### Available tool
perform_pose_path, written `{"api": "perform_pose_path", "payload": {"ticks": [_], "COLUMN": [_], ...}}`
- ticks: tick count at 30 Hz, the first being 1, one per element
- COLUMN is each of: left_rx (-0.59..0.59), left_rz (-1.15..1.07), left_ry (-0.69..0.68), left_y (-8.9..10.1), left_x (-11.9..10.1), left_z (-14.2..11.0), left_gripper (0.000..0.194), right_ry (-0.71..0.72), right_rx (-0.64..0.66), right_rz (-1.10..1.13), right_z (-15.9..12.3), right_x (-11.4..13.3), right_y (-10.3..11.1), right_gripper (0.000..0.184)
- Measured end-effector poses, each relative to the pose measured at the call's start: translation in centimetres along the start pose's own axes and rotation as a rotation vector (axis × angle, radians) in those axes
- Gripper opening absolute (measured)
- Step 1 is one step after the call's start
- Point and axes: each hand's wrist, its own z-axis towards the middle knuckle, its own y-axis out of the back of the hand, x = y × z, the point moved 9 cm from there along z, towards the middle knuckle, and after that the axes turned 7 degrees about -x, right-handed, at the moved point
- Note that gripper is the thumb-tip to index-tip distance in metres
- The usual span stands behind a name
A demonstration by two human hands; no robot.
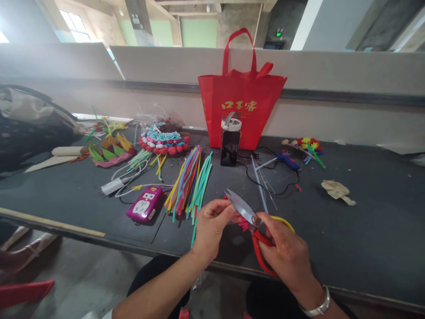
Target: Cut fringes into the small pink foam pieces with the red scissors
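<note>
Closest to the camera, two bare forearms (159, 290) come in over the front edge of the tabletop (372, 248), the right wrist wearing a silver bangle (320, 305). The right hand (287, 248) has its grip closed around the scissors (242, 207), blades slightly parted and aimed toward the left hand. The left hand (210, 223) has a narrow grip, its fingertips pinching a pink-red piece (243, 226) that lies right behind the blades and is partly hidden by them. Both are held above the tabletop, near its front edge. Just beyond the left hand lies a bundle of coloured sticks (186, 177), with a purple socket box (146, 206) to its left. Farther out, a dark phone (229, 148) stands before a red bag (242, 97) at the back edge. Toward the right edge lie a blue glue gun (288, 161), small flowers (310, 146) and a crumpled beige piece (338, 191).
</note>
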Motion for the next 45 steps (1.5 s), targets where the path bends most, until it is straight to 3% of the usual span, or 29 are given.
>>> {"api": "perform_pose_path", "payload": {"ticks": [6,8,14,21,45], "left_rx": [0.062,0.105,0.209,0.24,0.274], "left_rz": [-0.108,-0.193,-0.29,-0.299,-0.274], "left_ry": [0.015,0.058,0.158,0.191,0.198], "left_y": [-0.4,-0.8,-1.6,-1.8,-1.9], "left_x": [0.0,0.2,0.8,1.6,2.1], "left_z": [0.1,0.2,-0.1,-0.3,-0.5], "left_gripper": [0.009,0.007,0.01,0.013,0.012], "right_ry": [-0.334,-0.387,-0.372,-0.351,-0.299], "right_rx": [0.052,0.093,0.178,0.219,0.167], "right_rz": [0.273,0.375,0.464,0.414,0.381], "right_z": [0.1,0.1,-0.2,-0.6,-0.2], "right_x": [-2.0,-2.1,-1.3,-1.1,-0.8], "right_y": [-0.8,-1.3,-2.1,-2.5,-1.7], "right_gripper": [0.032,0.033,0.036,0.036,0.031]}}
